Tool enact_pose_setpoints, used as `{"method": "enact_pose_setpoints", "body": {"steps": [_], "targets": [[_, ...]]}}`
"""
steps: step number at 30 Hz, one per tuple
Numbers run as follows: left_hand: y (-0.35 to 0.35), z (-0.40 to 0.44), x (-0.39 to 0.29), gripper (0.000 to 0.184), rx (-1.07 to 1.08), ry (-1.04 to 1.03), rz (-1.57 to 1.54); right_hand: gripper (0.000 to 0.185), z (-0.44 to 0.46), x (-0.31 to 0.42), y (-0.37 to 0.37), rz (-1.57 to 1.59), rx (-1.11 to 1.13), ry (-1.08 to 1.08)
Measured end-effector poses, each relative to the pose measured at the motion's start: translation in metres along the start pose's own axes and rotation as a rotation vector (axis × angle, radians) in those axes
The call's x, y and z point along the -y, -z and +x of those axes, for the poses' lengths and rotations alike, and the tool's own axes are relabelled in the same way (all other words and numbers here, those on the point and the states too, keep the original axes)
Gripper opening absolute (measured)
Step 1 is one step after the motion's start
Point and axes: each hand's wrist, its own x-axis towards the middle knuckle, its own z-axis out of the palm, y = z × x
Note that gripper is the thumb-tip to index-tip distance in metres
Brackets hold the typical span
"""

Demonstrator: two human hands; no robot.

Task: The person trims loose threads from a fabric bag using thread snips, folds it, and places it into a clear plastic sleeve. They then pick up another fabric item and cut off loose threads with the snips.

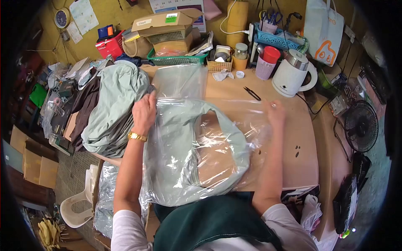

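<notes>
A pale green garment (pixel 169 138) lies inside a large clear plastic bag (pixel 217 154) on the cardboard-covered table, with a rounded opening in the cloth showing brown beneath. My left hand (pixel 144 111), a gold watch on its wrist, is closed on the bag's upper left edge. At the upper right, the fingers of my right hand (pixel 274 113) pinch the plastic and hold it stretched sideways. Beyond the garment, a flat clear plastic sheet or bag (pixel 180 81) lies on the table. Thread snips (pixel 252 93) rest near my right hand.
Piled green and brown garments (pixel 117 100) stand to the left. A white kettle (pixel 292 75), a lilac cup (pixel 265 68) and a green basket (pixel 178 60) line the back. A black fan (pixel 361 125) is at the right; a white chair (pixel 79 205) is on the floor.
</notes>
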Motion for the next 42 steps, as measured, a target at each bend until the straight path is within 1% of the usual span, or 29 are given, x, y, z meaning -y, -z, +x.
{"method": "enact_pose_setpoints", "body": {"steps": [1, 3, 5, 6, 7, 8, 9, 10, 12, 14, 16, 18, 20, 21, 22, 23, 24, 28, 29, 30, 31, 33, 35, 36, 38, 39, 40, 41, 42], "targets": [[0.008, -0.001, -0.007, 0.035, 0.014, 0.153, -0.136, 0.044, 0.000, -0.003, 0.011, 0.045, -0.061, -0.009], [-0.011, 0.000, -0.002, 0.030, 0.013, 0.160, -0.088, 0.043, 0.010, -0.020, -0.003, 0.017, -0.043, 0.006], [-0.022, 0.011, 0.002, 0.028, -0.103, 0.125, 0.122, 0.042, 0.020, -0.021, -0.015, 0.014, -0.050, 0.045], [-0.010, 0.006, -0.015, 0.042, -0.066, 0.126, 0.206, 0.042, 0.015, -0.018, -0.021, -0.039, -0.065, 0.074], [-0.016, -0.001, -0.026, 0.042, -0.063, 0.125, 0.207, 0.042, 0.009, -0.017, -0.027, -0.097, -0.075, 0.093], [-0.025, -0.009, -0.035, 0.051, -0.123, -0.049, 0.262, 0.042, 0.005, -0.019, -0.034, -0.101, -0.072, 0.087], [-0.033, -0.017, -0.039, 0.060, -0.183, -0.224, 0.313, 0.041, 0.003, -0.021, -0.043, -0.272, -0.102, 0.160], [-0.045, -0.027, -0.036, 0.060, -0.175, -0.223, 0.310, 0.040, 0.001, -0.025, -0.047, -0.445, -0.129, 0.233], [-0.065, -0.042, -0.029, 0.071, 0.244, -0.055, 0.204, 0.040, 0.012, -0.028, -0.027, -0.358, -0.124, 0.125], [-0.070, -0.041, -0.026, 0.071, 0.218, -0.071, 0.201, 0.039, 0.028, -0.041, -0.007, -0.266, -0.137, 0.013], [-0.074, -0.044, -0.027, 0.073, 0.192, -0.077, 0.210, 0.034, 0.035, -0.060, 0.010, -0.392, -0.410, -0.012], [-0.073, -0.044, -0.031, 0.073, 0.206, -0.065, 0.222, 0.026, 0.031, -0.035, 0.040, -0.279, -0.621, 0.097], [-0.074, -0.043, -0.034, 0.074, 0.203, -0.072, 0.258, 0.025, 0.006, 0.032, 0.058, -0.166, -0.633, 0.383], [-0.077, -0.042, -0.035, 0.074, 0.207, -0.084, 0.244, 0.035, -0.020, 0.070, 0.055, -0.130, -0.571, 0.575], [-0.078, -0.042, -0.036, 0.074, 0.202, -0.091, 0.258, 0.042, -0.042, 0.096, 0.042, -0.024, -0.260, 0.632], [-0.079, -0.042, -0.036, 0.074, 0.200, -0.096, 0.275, 0.050, -0.079, 0.125, 0.024, -0.118, -0.054, 0.577], [-0.075, -0.042, -0.038, 0.074, 0.225, -0.084, 0.264, 0.050, -0.077, 0.111, 0.021, -0.126, -0.059, 0.569], [-0.071, -0.043, -0.027, 0.075, 0.250, -0.004, 0.247, 0.057, -0.047, -0.011, -0.008, -0.796, 0.349, 0.500], [-0.072, -0.044, -0.028, 0.075, 0.252, -0.003, 0.240, 0.060, -0.040, -0.006, 0.025, -0.869, 0.296, 0.099], [-0.074, -0.043, -0.029, 0.075, 0.243, 0.004, 0.241, 0.056, -0.034, -0.033, 0.043, -1.011, 0.084, 0.052], [-0.076, -0.042, -0.030, 0.076, 0.236, 0.015, 0.241, 0.053, -0.039, -0.045, 0.071, -1.061, -0.026, 0.106], [-0.083, -0.039, -0.023, 0.074, 0.233, 0.005, 0.233, 0.048, -0.067, -0.010, 0.109, -0.700, 0.010, -0.191], [-0.086, -0.030, -0.009, 0.067, 0.117, 0.072, -0.104, 0.046, -0.119, -0.036, 0.117, -0.575, -0.061, 0.015], [-0.080, -0.023, 0.001, 0.048, -0.118, 0.030, -0.420, 0.039, -0.142, -0.050, 0.116, -0.618, -0.026, 0.064], [0.003, -0.029, -0.033, 0.029, -0.351, 0.027, -0.748, 0.033, -0.166, -0.060, 0.112, -0.662, 0.011, 0.120], [0.048, -0.040, -0.063, 0.021, -0.463, 0.045, -0.924, 0.024, -0.174, -0.058, 0.108, -0.510, 0.094, 0.108], [0.088, -0.057, -0.080, 0.024, -0.560, -0.035, -0.918, 0.016, -0.182, -0.058, 0.104, -0.357, 0.179, 0.087], [0.121, -0.077, -0.079, 0.026, -0.651, -0.146, -0.683, 0.016, -0.186, -0.061, 0.098, -0.359, 0.193, 0.085], [0.147, -0.095, -0.090, 0.030, -0.800, -0.238, -0.723, 0.009, -0.183, -0.066, 0.088, -0.069, 0.091, 0.117]]}}
